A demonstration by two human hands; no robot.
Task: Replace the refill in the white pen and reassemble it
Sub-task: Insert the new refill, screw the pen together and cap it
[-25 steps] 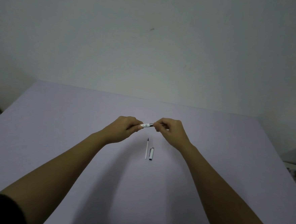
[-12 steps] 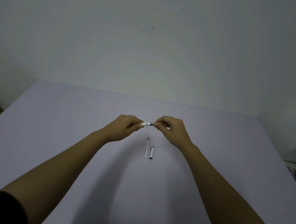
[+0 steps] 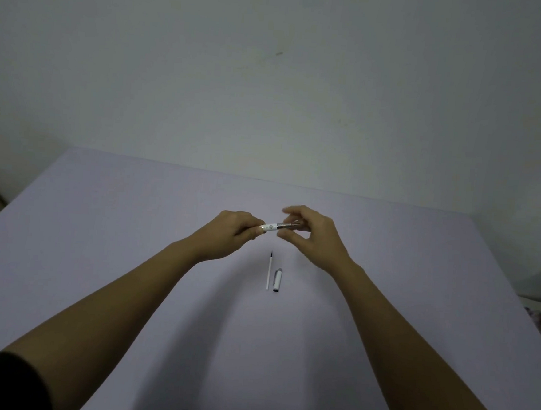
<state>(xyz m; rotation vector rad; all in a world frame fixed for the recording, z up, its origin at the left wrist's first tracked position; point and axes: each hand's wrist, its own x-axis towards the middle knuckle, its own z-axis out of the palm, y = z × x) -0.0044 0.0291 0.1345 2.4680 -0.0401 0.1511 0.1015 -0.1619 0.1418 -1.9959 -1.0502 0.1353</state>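
Observation:
My left hand (image 3: 232,232) grips the white pen (image 3: 277,226) by its barrel and holds it level above the table. The pen's dark grip end points right, between the thumb and fingers of my right hand (image 3: 311,236), whose fingers are spread around the tip. I cannot tell whether they touch it. On the table below lie a thin white refill (image 3: 269,270) with a dark tip pointing away from me, and to its right a white pen cap (image 3: 277,279).
A pale lilac table (image 3: 133,227) fills the lower view, its far edge meeting a plain wall. At the right edge there is a drop-off with some clutter beyond.
My right hand's fingers have spread apart from a closed pinch on the pen's dark end, showing more of that end. My left hand stays on the barrel.

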